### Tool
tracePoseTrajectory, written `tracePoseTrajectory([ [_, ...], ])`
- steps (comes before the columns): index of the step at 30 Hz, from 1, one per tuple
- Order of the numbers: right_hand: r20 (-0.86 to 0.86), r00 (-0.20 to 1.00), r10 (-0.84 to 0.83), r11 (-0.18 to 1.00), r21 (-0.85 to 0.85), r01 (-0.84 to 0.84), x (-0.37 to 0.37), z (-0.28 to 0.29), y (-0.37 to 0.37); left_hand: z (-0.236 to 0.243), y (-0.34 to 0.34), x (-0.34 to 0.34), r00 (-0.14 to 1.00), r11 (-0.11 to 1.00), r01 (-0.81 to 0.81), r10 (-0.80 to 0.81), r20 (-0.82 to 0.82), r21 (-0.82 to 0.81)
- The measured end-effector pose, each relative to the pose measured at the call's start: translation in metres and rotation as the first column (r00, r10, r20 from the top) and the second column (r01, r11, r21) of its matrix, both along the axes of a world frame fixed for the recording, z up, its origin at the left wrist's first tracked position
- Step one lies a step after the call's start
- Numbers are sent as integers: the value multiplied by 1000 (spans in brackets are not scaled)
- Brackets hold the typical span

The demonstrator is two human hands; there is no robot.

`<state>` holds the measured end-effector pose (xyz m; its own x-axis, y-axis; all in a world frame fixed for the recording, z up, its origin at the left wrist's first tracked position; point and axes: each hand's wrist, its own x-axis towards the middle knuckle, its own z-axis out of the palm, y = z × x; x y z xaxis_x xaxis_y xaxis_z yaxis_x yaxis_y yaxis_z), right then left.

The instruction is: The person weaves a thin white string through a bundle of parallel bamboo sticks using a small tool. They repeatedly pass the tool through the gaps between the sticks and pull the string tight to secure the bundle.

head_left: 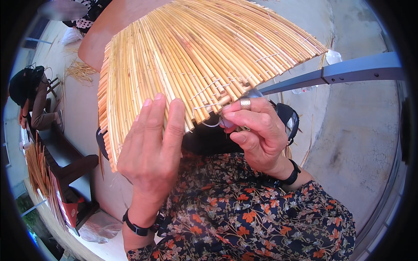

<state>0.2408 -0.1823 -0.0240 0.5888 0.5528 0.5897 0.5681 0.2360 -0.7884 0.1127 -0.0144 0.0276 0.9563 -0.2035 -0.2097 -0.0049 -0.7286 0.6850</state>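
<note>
A mat of straw-coloured reed stalks (187,56), laid side by side and stitched with white cord (203,107), fans out in front of me. My left hand (152,139) lies on its near left part, fingers stretched out and palm down. At the near edge, right of the middle, my right hand (257,132) has its fingers bent and closed. Whatever is between those fingertips is too small to make out. Beside them a loop of the cord hangs below the stalk ends, and several short stalk ends stick out unevenly there.
A blue-grey metal bar (348,71) runs off to the right. Loose reeds (80,71) lie on the floor at the far left. Another person (37,95) bends over near a dark wooden bench (65,152), with a reed bundle (39,169) beside it.
</note>
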Motion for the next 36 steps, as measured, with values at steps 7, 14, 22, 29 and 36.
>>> tracePoseTrajectory([
  [7, -187, 982, -19, 961, -275, -34, -8, 13, 2, -11, 0, -2, 1000, 999, -16, 16, -4, -41],
  [14, -333, 937, 105, 958, -218, -185, -10, 1, -3, -35, -1, 1, 999, 995, -42, 42, -7, -87],
  [22, -100, 995, 23, 961, -274, -50, -5, -19, 6, -47, -3, -1, 997, 988, -74, 72, -16, -138],
  [29, -329, 933, -147, 958, -281, 52, -10, -6, 6, -50, 0, 1, 995, 979, -96, 93, -26, -179],
  [36, -41, 999, 13, 901, -434, -30, 0, -13, 13, -58, -2, 0, 992, 968, -125, 120, -38, -218],
])
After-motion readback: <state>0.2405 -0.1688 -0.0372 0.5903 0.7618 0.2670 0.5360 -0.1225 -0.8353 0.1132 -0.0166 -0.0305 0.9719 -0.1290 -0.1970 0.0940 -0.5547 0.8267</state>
